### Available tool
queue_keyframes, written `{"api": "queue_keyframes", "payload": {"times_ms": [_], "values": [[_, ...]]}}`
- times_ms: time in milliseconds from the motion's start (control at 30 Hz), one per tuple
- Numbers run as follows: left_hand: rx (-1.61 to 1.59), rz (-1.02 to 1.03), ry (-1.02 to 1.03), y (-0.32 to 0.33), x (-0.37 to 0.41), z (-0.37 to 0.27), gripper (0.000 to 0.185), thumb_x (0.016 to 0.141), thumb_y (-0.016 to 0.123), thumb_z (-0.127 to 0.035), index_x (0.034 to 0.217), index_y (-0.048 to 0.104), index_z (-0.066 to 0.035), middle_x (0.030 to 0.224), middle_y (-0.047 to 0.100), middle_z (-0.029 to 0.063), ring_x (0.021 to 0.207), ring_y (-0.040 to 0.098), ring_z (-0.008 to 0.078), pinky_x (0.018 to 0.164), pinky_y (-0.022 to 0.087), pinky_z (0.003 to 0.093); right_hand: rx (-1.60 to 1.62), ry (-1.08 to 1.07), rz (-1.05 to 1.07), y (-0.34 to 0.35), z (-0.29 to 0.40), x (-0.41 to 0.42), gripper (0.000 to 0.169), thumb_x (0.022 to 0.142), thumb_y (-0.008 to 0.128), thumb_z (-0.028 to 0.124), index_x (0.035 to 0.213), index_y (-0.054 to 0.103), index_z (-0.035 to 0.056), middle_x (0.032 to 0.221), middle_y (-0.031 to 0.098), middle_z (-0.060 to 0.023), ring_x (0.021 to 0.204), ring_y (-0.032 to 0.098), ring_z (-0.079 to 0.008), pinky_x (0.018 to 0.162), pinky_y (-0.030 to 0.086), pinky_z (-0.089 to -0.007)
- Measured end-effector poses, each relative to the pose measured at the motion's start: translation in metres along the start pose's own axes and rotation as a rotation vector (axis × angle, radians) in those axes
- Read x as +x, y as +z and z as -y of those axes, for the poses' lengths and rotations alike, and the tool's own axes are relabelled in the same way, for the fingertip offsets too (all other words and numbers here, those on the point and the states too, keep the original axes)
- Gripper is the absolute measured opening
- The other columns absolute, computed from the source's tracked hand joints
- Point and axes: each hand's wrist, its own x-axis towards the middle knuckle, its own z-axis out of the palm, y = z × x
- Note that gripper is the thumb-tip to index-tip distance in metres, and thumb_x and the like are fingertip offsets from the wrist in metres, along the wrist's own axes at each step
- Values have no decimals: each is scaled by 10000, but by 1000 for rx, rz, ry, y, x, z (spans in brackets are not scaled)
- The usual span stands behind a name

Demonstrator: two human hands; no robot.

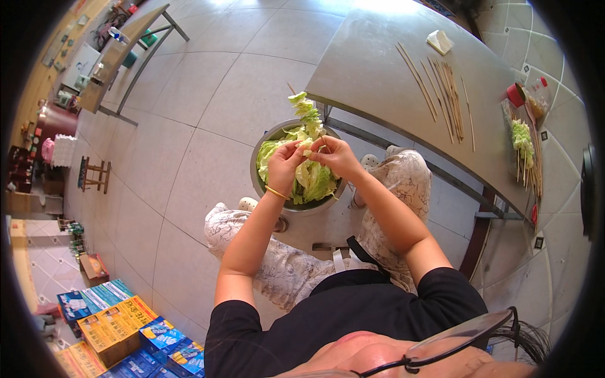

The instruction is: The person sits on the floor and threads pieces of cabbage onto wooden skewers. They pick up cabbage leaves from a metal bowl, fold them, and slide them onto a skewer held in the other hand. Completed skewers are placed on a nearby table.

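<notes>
A thin wooden skewer threaded with folded pale-green cabbage pieces [308, 115] slants up and away from my fingers, its bare tip beyond the leaves. My right hand [338, 157] grips the skewer's near end. Close against it, my left hand [283, 165] pinches a small piece of cabbage leaf [306, 143]. The fingers of both hands nearly meet, so the exact contact is partly hidden. Below them, a round metal basin [254, 172] holds loose cabbage leaves [319, 182]. It sits between my knees.
At right, a metal-topped table [368, 61] bears several bare skewers [451, 99] and a folded white paper or cloth [439, 42]. Filled cabbage skewers [522, 141] lie near the wall beside a red-lidded jar [540, 97]. Stacked cartons [116, 326] and a small stool [96, 175] stand left.
</notes>
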Motion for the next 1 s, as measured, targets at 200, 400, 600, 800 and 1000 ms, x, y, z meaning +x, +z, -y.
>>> {"api": "queue_keyframes", "payload": {"times_ms": [200, 400, 600, 800, 1000], "values": [[47, 11, 107, 6, -2, 2, 255, 915, 575, -67, 1134, 559, 63, 1046, 636, 115, 938, 632, 165, 850, 535, 288, -10, -59, -56, -2, -3, -1, 154, 849, 687, 110, 908, 582, 16, 722, 564, 17, 583, 478, -33, 504, 377, -174], [51, -1, 96, 11, -5, 3, 256, 914, 576, -63, 1140, 559, 56, 1049, 633, 112, 946, 627, 160, 853, 534, 287, 50, -63, -106, -4, -1, 2, 229, 828, 710, 139, 939, 572, -4, 725, 559, -6, 567, 487, -47, 484, 392, -202], [56, 78, 40, 7, -4, 1, 281, 892, 602, -46, 1152, 546, 45, 1060, 631, 104, 966, 617, 166, 876, 516, 291, 64, 14, -64, -8, 1, 2, 338, 812, 727, 169, 1037, 549, -10, 762, 558, -6, 567, 477, -52, 490, 384, -199], [61, 136, -18, 4, -3, -7, 308, 878, 623, -46, 1160, 540, 45, 1047, 634, 101, 936, 617, 147, 847, 512, 267, 280, 109, 4, -10, -4, 0, 344, 808, 731, 181, 1047, 552, 9, 780, 559, 5, 575, 460, -43, 491, 372, -194], [-27, 76, -11, -2, 4, -12, 295, 897, 598, -64, 1158, 530, 53, 1048, 630, 106, 931, 621, 150, 840, 523, 277, 84, -37, -124, 5, 0, -2, 260, 916, 605, 201, 1090, 547, 17, 759, 527, 19, 526, 420, -36, 462, 332, -182]]}}
